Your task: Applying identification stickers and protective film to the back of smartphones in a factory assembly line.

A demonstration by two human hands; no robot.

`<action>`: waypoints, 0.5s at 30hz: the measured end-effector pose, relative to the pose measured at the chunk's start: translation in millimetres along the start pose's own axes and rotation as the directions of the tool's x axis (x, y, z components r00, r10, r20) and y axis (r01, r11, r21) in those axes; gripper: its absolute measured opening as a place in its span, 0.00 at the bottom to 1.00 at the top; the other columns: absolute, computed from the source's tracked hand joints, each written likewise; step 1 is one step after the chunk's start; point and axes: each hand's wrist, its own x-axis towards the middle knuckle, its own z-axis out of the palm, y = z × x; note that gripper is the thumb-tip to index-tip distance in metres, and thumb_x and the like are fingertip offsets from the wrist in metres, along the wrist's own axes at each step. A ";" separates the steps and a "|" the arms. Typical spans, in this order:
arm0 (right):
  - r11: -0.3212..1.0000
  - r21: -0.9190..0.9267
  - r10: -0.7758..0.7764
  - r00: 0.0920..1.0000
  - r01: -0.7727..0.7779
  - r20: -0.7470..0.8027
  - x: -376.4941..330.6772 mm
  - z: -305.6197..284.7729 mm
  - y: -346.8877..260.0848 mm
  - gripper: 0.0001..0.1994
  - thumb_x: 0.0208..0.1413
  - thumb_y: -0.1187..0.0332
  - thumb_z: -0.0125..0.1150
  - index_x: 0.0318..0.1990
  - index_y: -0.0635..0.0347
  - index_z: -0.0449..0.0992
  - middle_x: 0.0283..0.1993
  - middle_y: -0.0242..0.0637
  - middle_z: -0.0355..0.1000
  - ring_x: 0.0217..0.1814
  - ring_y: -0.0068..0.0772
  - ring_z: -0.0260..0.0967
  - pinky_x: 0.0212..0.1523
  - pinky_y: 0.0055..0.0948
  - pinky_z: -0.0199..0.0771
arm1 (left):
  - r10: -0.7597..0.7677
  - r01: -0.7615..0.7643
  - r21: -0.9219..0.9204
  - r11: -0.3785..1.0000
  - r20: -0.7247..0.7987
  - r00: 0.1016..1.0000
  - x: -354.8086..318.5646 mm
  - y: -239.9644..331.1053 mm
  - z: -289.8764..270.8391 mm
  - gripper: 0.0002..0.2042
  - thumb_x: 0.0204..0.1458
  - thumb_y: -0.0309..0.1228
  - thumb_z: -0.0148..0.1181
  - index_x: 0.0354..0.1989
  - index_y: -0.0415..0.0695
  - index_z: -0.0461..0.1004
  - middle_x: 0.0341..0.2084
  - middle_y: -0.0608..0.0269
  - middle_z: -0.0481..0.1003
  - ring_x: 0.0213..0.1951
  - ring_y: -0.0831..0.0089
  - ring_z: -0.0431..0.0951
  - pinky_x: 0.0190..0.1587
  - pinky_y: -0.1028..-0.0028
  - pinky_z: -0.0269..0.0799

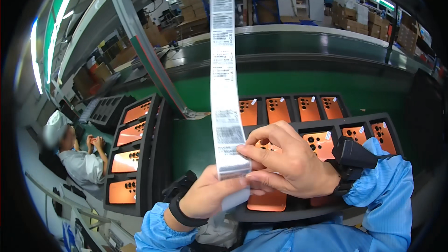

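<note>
The long white sticker strip (224, 91) runs up in front of the person, its low end pinched in the left hand (209, 197), while the right hand's (295, 165) bent fingers touch its edge, though I can't tell if they pinch, near orange phones (267, 202) in a black tray (298, 215).

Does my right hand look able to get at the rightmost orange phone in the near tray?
Probably not immediately: the right hand is at the label strip, though that orange phone looks mostly uncovered.
</note>
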 end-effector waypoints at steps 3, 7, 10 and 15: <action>0.999 0.030 -0.010 1.000 0.009 0.029 -2.2 4.0 -1.9 0.19 0.41 0.68 0.65 0.43 0.63 0.73 0.41 0.40 0.66 0.41 0.39 0.62 0.41 0.34 0.64 | 0.045 -0.042 0.081 0.996 -0.036 0.998 -8.4 -11.8 2.9 0.16 0.55 0.22 0.46 0.52 0.34 0.64 0.47 0.57 0.69 0.50 0.69 0.70 0.53 0.71 0.66; 0.986 -0.137 -0.087 0.992 0.099 0.089 -5.4 0.2 -9.1 0.22 0.38 0.63 0.65 0.44 0.62 0.73 0.41 0.35 0.66 0.43 0.36 0.63 0.41 0.33 0.64 | 0.001 -0.014 -0.083 0.996 -0.156 0.988 -9.0 -19.3 21.3 0.31 0.37 0.11 0.44 0.57 0.36 0.57 0.49 0.55 0.66 0.54 0.65 0.67 0.58 0.65 0.58; 0.959 -0.212 -0.173 0.980 0.190 0.099 -4.3 -0.3 -11.7 0.20 0.40 0.65 0.62 0.43 0.62 0.74 0.41 0.35 0.66 0.43 0.34 0.63 0.41 0.31 0.63 | 0.160 -0.151 -0.383 0.911 -0.010 0.987 -8.7 -31.6 16.0 0.26 0.46 0.18 0.45 0.58 0.38 0.54 0.51 0.57 0.64 0.55 0.65 0.64 0.60 0.64 0.55; 0.867 -0.378 -0.323 0.944 0.325 0.070 1.1 -7.1 -14.6 0.14 0.38 0.70 0.58 0.37 0.60 0.77 0.37 0.31 0.67 0.42 0.28 0.64 0.39 0.26 0.60 | 0.164 -0.186 -0.377 0.907 -0.090 0.982 -4.9 -22.2 34.5 0.21 0.60 0.34 0.38 0.60 0.38 0.52 0.52 0.58 0.63 0.53 0.69 0.64 0.57 0.66 0.58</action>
